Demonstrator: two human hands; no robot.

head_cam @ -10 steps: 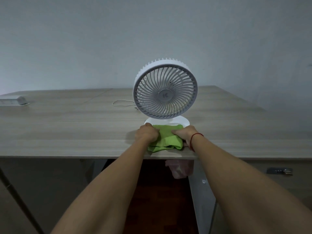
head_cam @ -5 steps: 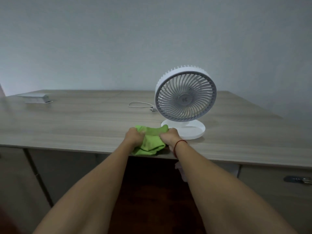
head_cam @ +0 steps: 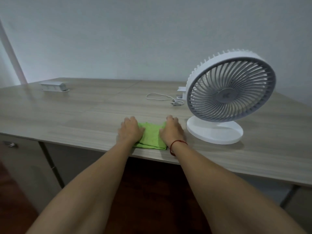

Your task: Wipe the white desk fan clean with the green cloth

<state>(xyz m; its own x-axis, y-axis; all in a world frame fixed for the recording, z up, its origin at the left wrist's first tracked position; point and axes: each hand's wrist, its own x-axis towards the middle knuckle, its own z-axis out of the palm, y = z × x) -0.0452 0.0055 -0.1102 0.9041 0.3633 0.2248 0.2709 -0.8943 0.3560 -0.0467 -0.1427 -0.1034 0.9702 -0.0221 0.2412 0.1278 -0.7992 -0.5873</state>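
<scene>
The white desk fan [head_cam: 231, 92] stands upright on its round base [head_cam: 217, 134] at the right of the wooden desk [head_cam: 81, 115], grille facing me. The green cloth [head_cam: 152, 135] lies folded flat on the desk at the front edge, left of the fan's base and apart from it. My left hand [head_cam: 130, 130] rests palm down on the cloth's left end. On its right end, palm down as well, lies my right hand [head_cam: 171, 130], a red string around the wrist. Neither hand touches the fan.
The fan's white cord and plug [head_cam: 175, 103] lie loose on the desk behind the cloth. A grey socket box [head_cam: 54, 86] sits at the far left. Cabinet fronts with a metal handle [head_cam: 11, 144] are below the desk. A wall stands behind.
Both hands have carried the cloth left, away from the fan's base, and gone from bunching it to lying flat on it. My view has swung left, so the fan sits further right.
</scene>
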